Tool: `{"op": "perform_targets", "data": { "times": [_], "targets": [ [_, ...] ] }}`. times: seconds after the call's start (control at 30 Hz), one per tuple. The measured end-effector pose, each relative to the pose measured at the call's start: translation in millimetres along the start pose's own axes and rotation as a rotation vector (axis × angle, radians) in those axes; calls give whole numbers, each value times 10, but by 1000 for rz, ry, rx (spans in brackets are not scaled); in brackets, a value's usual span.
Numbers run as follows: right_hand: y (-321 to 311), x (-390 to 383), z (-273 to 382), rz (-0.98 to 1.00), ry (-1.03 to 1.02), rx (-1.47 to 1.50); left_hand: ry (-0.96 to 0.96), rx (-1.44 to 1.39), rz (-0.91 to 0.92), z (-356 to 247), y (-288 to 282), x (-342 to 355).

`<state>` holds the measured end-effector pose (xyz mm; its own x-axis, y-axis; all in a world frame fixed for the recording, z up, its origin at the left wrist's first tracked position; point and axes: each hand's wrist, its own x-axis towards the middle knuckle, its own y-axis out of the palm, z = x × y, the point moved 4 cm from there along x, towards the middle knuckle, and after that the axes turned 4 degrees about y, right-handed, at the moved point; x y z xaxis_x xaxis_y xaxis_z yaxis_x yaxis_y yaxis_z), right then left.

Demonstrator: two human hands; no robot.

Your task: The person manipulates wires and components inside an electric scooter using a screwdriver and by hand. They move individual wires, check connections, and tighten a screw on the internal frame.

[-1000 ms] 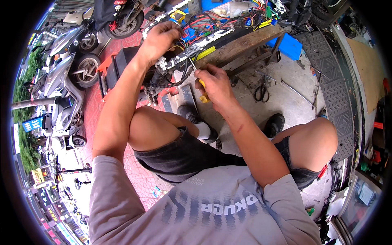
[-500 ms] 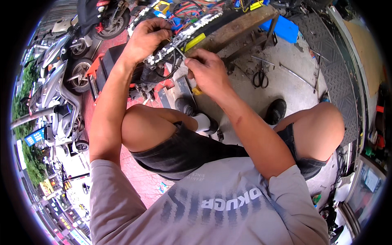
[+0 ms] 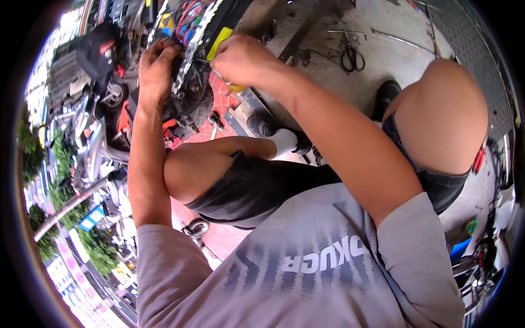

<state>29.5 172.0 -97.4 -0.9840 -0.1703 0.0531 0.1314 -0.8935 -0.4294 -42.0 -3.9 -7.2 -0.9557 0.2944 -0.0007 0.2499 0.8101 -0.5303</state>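
Note:
At the top of the view is a long dark casing with a silvery, ragged sealant-like edge (image 3: 198, 50). Red and blue wires (image 3: 191, 19) lie bunched inside it. My left hand (image 3: 156, 68) is at the casing's near-left end, its fingers drawn together; whatever they pinch is hidden. My right hand (image 3: 243, 59) is closed on the right side of the casing, around a thin metal tool (image 3: 203, 60) whose slim shaft points left to the silvery edge. Its grip is covered by my fingers. A bright yellow strip (image 3: 220, 44) shows just beyond my right fingers.
Scissors with black handles (image 3: 350, 58) and a long metal rod (image 3: 402, 41) lie on the grey floor at the right. A dark textured mat (image 3: 484, 60) borders it. Dark mechanical parts (image 3: 191, 104) hang under the casing. Parked two-wheelers (image 3: 112, 95) stand at the left.
My view has swung, so the casing sits further left and higher and appears steeper. My right hand has stayed closed on the thin tool by the casing's edge.

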Motion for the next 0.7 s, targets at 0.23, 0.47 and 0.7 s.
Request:
{"op": "perform_targets", "data": {
  "times": [0.23, 0.47, 0.7],
  "targets": [
    [-75, -289, 57, 95, 353, 343, -70, 237, 217, -105, -37, 54],
    [-38, -211, -17, 33, 313, 373, 62, 580, 416, -543, 71, 84],
    [1, -141, -37, 77, 314, 414, 420, 882, 457, -861, 272, -132]
  ]
}}
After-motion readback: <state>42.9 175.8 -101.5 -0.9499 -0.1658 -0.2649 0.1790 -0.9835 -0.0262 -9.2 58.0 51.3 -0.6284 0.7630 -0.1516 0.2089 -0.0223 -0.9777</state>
